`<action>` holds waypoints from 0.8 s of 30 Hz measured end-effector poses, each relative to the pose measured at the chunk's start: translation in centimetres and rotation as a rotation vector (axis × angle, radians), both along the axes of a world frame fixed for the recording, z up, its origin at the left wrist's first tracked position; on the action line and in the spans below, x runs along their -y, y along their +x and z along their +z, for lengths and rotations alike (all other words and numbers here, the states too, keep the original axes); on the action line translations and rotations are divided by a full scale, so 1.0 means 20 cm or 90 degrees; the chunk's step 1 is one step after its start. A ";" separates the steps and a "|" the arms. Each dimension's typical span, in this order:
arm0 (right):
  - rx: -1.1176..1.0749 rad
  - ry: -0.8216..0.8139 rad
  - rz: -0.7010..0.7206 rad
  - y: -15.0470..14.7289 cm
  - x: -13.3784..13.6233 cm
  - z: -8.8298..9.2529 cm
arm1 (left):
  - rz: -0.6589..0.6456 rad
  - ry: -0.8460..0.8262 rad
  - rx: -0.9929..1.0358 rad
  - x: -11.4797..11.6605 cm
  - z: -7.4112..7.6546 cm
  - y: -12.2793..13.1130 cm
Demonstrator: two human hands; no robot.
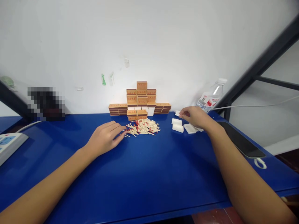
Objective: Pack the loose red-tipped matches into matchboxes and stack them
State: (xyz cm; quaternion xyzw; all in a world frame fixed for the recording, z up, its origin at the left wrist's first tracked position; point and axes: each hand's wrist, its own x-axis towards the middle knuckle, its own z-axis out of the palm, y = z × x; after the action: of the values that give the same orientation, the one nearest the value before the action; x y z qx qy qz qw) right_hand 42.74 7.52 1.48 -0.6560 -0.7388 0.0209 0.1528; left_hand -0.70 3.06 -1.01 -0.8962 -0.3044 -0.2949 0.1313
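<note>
A loose pile of red-tipped matches (148,126) lies in front of the stacked matchboxes (132,99). My left hand (106,137) is at the pile's left edge, thumb and fingers apart, with the fingertips by the nearest match ends. On the right, several white matchbox trays (177,128) rest on the table. My right hand (192,115) reaches over them, thumb and fingertips pinched at the edge of the farthest tray (177,113). Part of the trays is hidden under that hand and wrist.
The blue table (140,174) meets a white wall. A plastic water bottle (211,95) leans by the wall behind my right forearm. A black phone (243,141) lies at right, near a white cable loop (260,163). A white device (11,144) sits at far left, near a blurred dark object (48,104).
</note>
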 end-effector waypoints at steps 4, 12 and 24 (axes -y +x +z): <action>-0.034 0.013 0.060 -0.09 0.09 0.10 | -0.015 0.027 -0.014 0.01 0.01 0.01; -0.141 -0.248 0.469 -0.63 0.42 0.12 | -0.084 0.069 -0.029 0.08 0.02 0.06; 0.216 0.099 -0.044 0.00 -0.10 -0.14 | -0.142 -0.251 -0.092 0.28 -0.04 0.22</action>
State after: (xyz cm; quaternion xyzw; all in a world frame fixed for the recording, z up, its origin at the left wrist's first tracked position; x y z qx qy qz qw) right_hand 42.72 9.56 -1.23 -0.6615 -0.7303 -0.1523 0.0768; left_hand 3.65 -2.48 -1.74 -0.9512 -0.2453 -0.1778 -0.0582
